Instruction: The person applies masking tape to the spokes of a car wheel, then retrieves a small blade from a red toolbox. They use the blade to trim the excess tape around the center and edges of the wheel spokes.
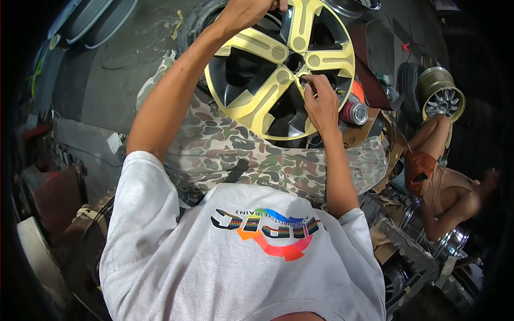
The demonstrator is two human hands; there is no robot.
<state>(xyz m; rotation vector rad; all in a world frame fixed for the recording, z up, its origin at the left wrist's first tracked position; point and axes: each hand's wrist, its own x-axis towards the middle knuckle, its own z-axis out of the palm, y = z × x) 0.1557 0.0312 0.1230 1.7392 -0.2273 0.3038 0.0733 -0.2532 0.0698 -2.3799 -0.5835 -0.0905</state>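
Note:
A car wheel rim (238, 93) lies before me, its spokes and outer lip covered in yellow masking tape (267, 101). Dark surfaces show between the taped spokes. My right hand (321, 101) is at the hub, thumb and forefinger pinched together at the edge of the tape by the centre hole (294, 62). What the pinch holds, if anything, is too small to make out. Over the far side of the wheel, my left hand (251, 12) has its fingers curled downward near a spoke. The frame's top edge cuts that hand off, and whatever it grips is hidden.
A tyre (194, 27) lies beside the wheel. Right of it are a can (354, 113) and cardboard (369, 128). Another person (444, 187) sits at the far right near a gold-lipped wheel (443, 93). Curved grey parts (101, 21) stand at upper left.

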